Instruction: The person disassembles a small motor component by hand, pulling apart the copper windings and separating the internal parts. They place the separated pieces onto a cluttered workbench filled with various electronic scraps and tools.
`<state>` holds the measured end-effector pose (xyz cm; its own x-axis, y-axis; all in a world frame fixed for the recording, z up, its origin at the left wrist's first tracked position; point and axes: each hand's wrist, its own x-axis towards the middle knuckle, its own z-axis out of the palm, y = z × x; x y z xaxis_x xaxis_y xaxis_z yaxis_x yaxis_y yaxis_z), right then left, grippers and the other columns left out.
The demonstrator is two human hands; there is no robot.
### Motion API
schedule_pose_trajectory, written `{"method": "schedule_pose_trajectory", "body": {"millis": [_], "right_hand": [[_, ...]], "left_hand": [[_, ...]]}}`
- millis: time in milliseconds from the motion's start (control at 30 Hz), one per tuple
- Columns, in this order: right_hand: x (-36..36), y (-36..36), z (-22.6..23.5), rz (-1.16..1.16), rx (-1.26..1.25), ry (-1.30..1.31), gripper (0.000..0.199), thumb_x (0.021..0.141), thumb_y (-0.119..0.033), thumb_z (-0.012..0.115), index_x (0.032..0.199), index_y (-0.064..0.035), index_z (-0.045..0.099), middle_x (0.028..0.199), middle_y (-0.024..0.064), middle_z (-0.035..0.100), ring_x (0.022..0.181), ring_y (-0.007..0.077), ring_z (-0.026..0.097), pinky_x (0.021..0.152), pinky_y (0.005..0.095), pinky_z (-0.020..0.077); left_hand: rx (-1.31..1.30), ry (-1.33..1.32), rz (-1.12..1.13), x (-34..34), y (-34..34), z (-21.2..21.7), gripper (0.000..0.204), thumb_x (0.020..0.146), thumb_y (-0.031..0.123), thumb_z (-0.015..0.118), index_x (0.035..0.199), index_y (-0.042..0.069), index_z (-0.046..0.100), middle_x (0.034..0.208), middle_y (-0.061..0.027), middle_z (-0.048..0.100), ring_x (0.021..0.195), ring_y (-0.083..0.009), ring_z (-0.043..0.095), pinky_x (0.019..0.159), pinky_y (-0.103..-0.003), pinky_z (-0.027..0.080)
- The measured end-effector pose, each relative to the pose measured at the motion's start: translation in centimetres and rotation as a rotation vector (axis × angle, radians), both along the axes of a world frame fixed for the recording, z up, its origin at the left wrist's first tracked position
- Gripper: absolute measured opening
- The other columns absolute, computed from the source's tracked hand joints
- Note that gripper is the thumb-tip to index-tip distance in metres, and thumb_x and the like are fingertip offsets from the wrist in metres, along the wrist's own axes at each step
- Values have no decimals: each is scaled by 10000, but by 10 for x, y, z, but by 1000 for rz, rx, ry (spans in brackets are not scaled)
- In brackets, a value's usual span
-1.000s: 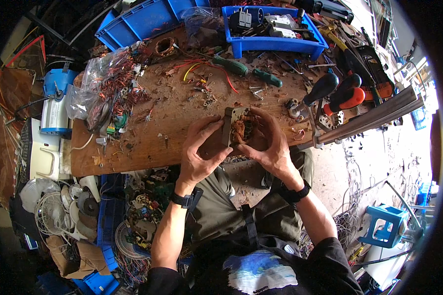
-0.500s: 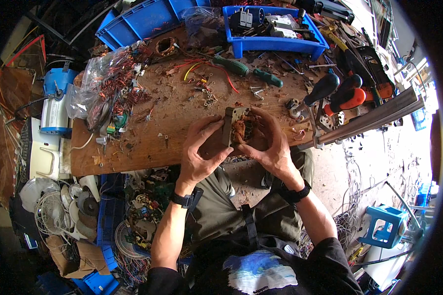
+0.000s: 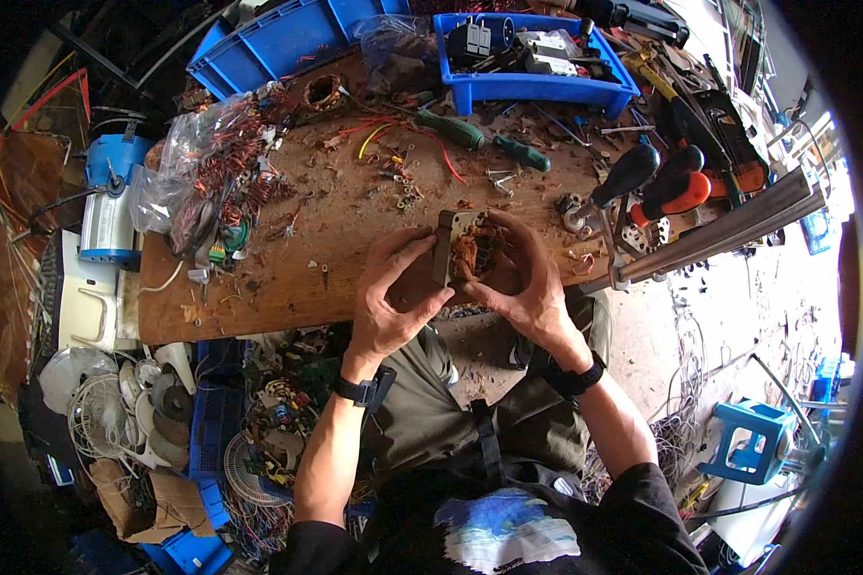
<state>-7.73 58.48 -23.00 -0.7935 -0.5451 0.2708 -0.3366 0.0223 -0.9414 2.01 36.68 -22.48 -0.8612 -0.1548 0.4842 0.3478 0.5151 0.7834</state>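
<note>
Resting btwn two bare hands, a squat grey metal block w/ ragged rust-orange windings [image 3: 466, 251] is held over the brown wooden table [image 3: 259, 299], near its front edge & a bit R of that edge's middle. Whether the tabletop is touched can't be told. The block's plain L side is grasped by the L hand [image 3: 390, 297], fingers along the side, thumb at the near corner. The R side is cupped by the R hand [image 3: 527, 278], thumb pressed low by the windings; its fingertips are partly hidden.

Main risk: a drop past the front edge, onto the dark olive trousers [image 3: 417, 398] or the floor, poss. caused by a slipped thumb or uneven pressure. Loose strands could be snagged or torn by fingertips, & skin could be nicked by stiff wire ends. If set down, the block could be tilted by brown flaky debris [image 3: 355, 196] or, farther back, small silver screws [image 3: 499, 180]. If the R arm were swung wide, the long grey metal bars [image 3: 724, 226] jutting past the table's R edge could be struck.
</note>
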Motion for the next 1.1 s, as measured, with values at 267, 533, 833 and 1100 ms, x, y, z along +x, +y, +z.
{"method": "schedule_pose_trajectory", "body": {"millis": [267, 533, 833, 1100], "right_hand": [[2, 0, 3, 5, -15, -34, 920, 837, -188, 931, 1584, -36, 415, 1534, 153, 551, 1450, 264, 531, 1234, 432, 425], [0, -3, -4, -69, -26, 54, 912, 767, -278, 967, 1512, -27, 504, 1454, 180, 616, 1347, 304, 630, 1145, 410, 506], [0, 1, 2, -12, 27, 16, 936, 830, -214, 938, 1587, -32, 417, 1526, 172, 565, 1442, 279, 545, 1223, 436, 444], [1, -2, -3, -66, -32, 41, 903, 770, -265, 966, 1510, -30, 505, 1456, 168, 613, 1349, 295, 625, 1148, 409, 499]], "left_hand": [[10, -6, -8, 0, 0, 0, 632, 827, 218, 905, 1395, 54, 682, 1435, -159, 618, 1331, -339, 587, 1133, -461, 481], [-9, -9, -1, 0, 0, 2, 637, 829, 220, 904, 1402, 59, 677, 1433, -158, 619, 1334, -337, 587, 1132, -463, 485], [-32, -3, 12, 0, -1, -1, 637, 827, 225, 903, 1399, 59, 680, 1435, -152, 622, 1335, -337, 588, 1135, -465, 485], [-6, 1, 3, -1, -1, -2, 634, 828, 228, 905, 1395, 55, 683, 1434, -152, 629, 1334, -336, 591, 1137, -461, 482]]}}
